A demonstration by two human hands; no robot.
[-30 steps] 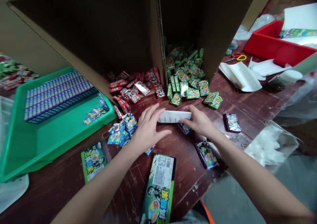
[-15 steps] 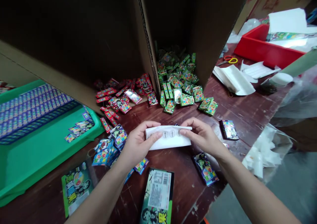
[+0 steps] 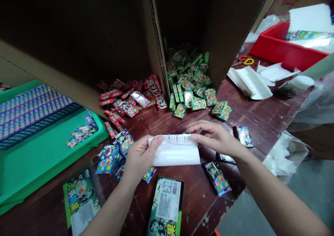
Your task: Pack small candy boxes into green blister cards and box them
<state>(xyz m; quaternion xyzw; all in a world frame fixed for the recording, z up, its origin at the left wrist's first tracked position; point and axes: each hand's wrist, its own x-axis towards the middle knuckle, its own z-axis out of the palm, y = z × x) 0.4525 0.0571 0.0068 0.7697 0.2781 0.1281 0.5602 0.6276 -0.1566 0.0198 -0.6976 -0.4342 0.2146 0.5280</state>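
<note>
A white sticker sheet (image 3: 176,154) with a row of round printed marks along its folded-over top edge is held level above the table. My left hand (image 3: 141,156) grips its left end, thumb on the front. At the upper right corner, my right hand (image 3: 211,137) pinches the sheet between thumb and fingers. Small blue candy boxes (image 3: 108,159) lie beside my left wrist. Under my right forearm is a dark blue box (image 3: 217,178), with another dark box (image 3: 244,136) farther right. A larger green-and-black flat pack (image 3: 165,206) lies nearest me, label side up.
Two big cardboard boxes (image 3: 158,41) on their sides spill red packs (image 3: 127,104) and green packs (image 3: 194,86). A green tray (image 3: 31,173) with a purple basket stands left. Right are scissors (image 3: 246,60), a red bin (image 3: 284,51), a jar (image 3: 294,86) and scrap paper (image 3: 250,83).
The sheet's lower part now hangs farther down, and the marks sit nearer its top edge. My right hand has shifted its fingers along that edge. The view has moved slightly.
</note>
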